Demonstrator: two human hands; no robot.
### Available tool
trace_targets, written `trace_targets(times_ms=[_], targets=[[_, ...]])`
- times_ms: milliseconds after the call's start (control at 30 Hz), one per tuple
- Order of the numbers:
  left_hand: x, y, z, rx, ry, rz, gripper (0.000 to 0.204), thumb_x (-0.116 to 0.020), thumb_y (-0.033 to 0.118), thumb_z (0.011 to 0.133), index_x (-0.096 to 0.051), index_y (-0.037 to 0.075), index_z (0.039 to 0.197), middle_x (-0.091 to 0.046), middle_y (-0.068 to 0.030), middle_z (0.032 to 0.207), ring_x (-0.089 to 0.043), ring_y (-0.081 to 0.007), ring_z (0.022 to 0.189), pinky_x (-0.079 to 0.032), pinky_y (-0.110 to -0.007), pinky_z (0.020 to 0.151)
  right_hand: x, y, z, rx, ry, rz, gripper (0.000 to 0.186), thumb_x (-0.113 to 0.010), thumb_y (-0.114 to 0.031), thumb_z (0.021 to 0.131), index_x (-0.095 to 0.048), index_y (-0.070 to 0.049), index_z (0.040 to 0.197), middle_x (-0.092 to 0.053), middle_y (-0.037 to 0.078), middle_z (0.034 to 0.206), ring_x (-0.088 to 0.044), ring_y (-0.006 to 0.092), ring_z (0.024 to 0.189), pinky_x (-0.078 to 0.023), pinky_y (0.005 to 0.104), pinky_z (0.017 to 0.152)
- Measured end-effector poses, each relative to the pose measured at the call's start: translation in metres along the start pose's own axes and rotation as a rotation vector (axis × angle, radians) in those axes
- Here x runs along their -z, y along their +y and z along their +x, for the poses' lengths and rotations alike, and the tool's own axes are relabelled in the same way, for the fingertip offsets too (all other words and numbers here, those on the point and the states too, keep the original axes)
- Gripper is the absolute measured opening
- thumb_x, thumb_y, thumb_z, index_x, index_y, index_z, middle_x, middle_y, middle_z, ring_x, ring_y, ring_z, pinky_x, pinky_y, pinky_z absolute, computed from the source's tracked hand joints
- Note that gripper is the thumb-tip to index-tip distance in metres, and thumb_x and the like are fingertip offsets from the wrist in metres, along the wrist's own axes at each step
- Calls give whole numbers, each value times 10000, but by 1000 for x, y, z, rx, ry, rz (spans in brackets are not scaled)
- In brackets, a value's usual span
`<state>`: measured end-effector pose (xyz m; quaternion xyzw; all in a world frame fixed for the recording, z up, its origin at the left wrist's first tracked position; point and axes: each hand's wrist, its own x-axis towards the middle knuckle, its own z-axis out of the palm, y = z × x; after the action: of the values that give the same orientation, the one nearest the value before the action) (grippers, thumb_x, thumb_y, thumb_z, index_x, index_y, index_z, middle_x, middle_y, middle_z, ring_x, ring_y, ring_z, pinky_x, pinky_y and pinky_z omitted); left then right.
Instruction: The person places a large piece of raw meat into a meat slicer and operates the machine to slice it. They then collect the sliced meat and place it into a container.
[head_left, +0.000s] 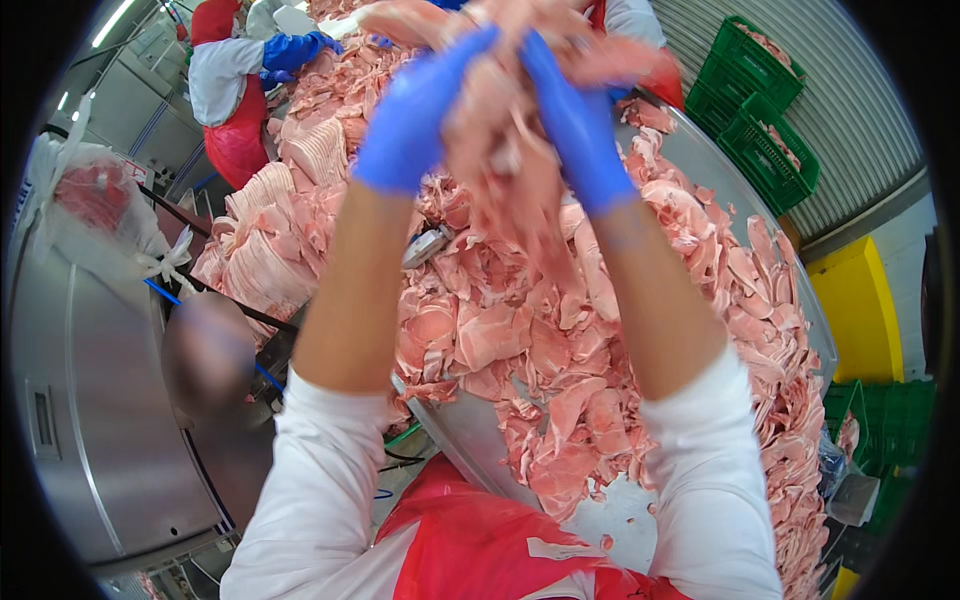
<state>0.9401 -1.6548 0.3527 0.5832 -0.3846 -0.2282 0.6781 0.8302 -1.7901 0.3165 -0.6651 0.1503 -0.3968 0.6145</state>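
Meat slices (508, 165) clasped between left hand (420, 115) and right hand (578, 130), beyond near edge of desk (468, 432); likely limp, slippery, best scooped from beneath.

Blue-gloved fingers (462, 62); pink meat (515, 190); red apron (480, 545); green crates (765, 180).

Meat slices (490, 335) across the table (470, 430), crates (755, 155) beyond its right edge
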Motion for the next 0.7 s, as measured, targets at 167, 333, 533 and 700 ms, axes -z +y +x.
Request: trace_targets(times_ms=[167,333,533,700], targets=[[90,-59,116,268,333,-94,358,-688,503,972,-701,146,968,-600,-3,729,-556,-144,581,-438,-330,471,-17,32,118,-97,-373,-361,364,-625,-350,1038,-743,-7,1078,-710,32,922,-625,132,802,-525,303,716],[31,-160,-12,-36,40,-2,382,-597,248,1056,-634,5,1349,-688,-71,1192,-668,-146,1058,-538,-284,914,96,-3,8,-139,-444,-345,359,-691,-303,997,-686,-13,1211,-709,45,1083,-627,155,959,-507,321,811],[-133,-244,-222,685,-195,4,810,-811,422,899,-493,-98,1432,-589,-231,1383,-598,-289,1239,-505,-402,1027,276,49,-201,-263,84,-1109,856,-756,-578,873,-579,74,1398,-673,285,1278,-632,336,1264,-482,424,1068],[-200,-225,-208,82,-167,631,1289,-869,602,730,-200,-100,1579,-237,-360,1617,-312,-462,1489,-323,-506,1203,325,97,-315,-429,194,-1335,971,-807,-665,747,-601,64,1354,-672,295,1244,-646,418,1186,-504,484,1030]])
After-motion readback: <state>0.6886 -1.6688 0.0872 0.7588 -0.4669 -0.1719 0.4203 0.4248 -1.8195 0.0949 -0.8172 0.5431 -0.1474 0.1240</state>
